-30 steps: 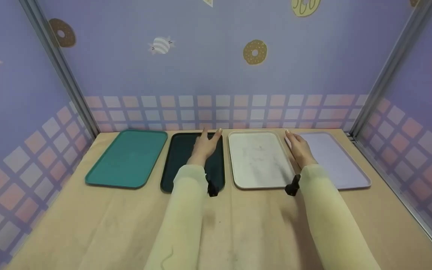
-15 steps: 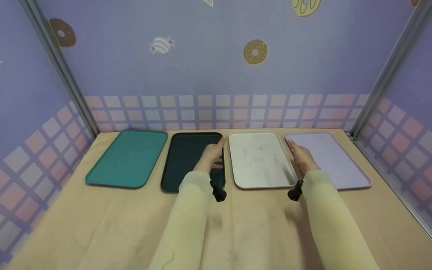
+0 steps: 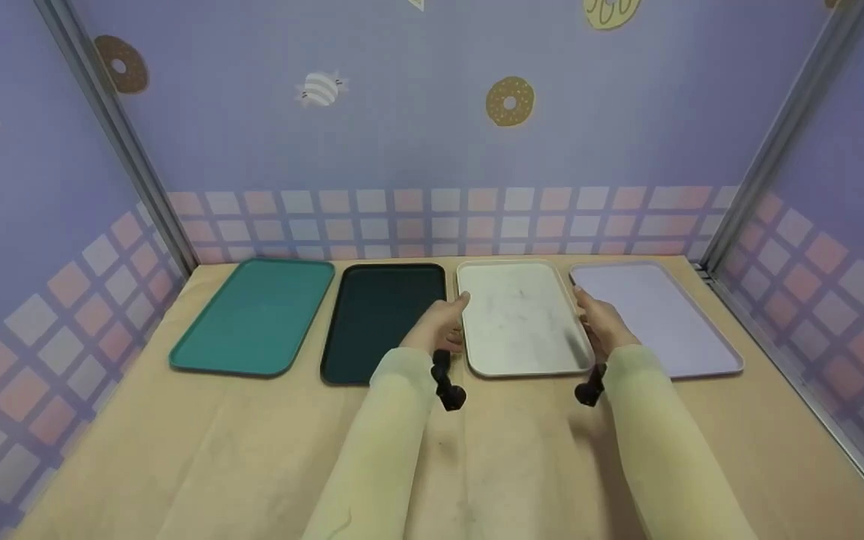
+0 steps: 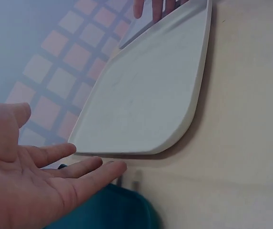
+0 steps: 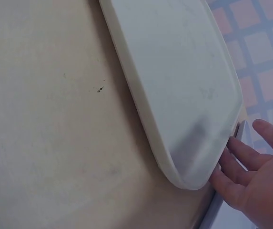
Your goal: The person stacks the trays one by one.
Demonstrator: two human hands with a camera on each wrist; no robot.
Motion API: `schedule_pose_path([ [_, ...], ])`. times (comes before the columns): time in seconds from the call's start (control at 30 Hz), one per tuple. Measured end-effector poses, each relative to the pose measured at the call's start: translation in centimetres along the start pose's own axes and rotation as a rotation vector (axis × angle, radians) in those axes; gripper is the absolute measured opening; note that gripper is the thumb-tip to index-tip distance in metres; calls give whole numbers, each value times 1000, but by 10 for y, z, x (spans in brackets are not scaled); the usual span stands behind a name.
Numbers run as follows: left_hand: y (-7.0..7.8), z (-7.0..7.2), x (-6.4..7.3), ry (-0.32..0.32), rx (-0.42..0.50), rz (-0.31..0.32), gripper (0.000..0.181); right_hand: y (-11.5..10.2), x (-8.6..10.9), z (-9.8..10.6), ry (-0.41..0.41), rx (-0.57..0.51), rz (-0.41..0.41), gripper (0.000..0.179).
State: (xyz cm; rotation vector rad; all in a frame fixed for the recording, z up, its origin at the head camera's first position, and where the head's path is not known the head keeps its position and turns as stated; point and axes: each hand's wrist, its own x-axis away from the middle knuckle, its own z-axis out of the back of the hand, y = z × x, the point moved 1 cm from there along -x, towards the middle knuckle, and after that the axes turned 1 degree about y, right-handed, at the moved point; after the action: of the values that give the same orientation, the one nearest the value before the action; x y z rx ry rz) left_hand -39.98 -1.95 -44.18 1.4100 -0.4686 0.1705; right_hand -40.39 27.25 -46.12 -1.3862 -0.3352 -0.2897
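Observation:
A white rectangular tray [image 3: 518, 315] lies flat on the table between my two hands. At its left edge, over the right side of a dark tray [image 3: 372, 307], is my left hand [image 3: 438, 324]. In the left wrist view its fingers [image 4: 86, 181] are extended and loosely spread, just short of the white tray's edge. My right hand [image 3: 604, 324] is at the opposite edge, above the left border of a lilac tray [image 3: 664, 319]. The right wrist view shows its fingertips [image 5: 222, 179] at the white tray's rim, seemingly touching it, with the thumb raised.
A teal tray [image 3: 256, 319] lies farthest left in the row. Behind the trays stands a purple wall [image 3: 402, 135] with a checked lower band. Metal posts [image 3: 113, 127] mark the back corners. Bare wooden table [image 3: 514, 465] stretches in front.
My left hand has moved from over the dark tray to the right and nearer me, reaching the white tray's left edge. My right hand has shifted slightly toward me. The trays stay put.

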Motion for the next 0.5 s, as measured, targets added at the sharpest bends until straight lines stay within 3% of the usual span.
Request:
schedule_pose_path([
  [0.13, -2, -6, 0, -19, 16, 24, 76, 1, 0, 2, 0, 9, -7, 83],
  [0.37, -2, -8, 2, 15, 13, 39, 76, 1, -2, 8, 15, 82, -32, 85],
  [0.5, -1, -5, 1, 38, 15, 45, 71, -1, -1, 12, 19, 94, -39, 71],
])
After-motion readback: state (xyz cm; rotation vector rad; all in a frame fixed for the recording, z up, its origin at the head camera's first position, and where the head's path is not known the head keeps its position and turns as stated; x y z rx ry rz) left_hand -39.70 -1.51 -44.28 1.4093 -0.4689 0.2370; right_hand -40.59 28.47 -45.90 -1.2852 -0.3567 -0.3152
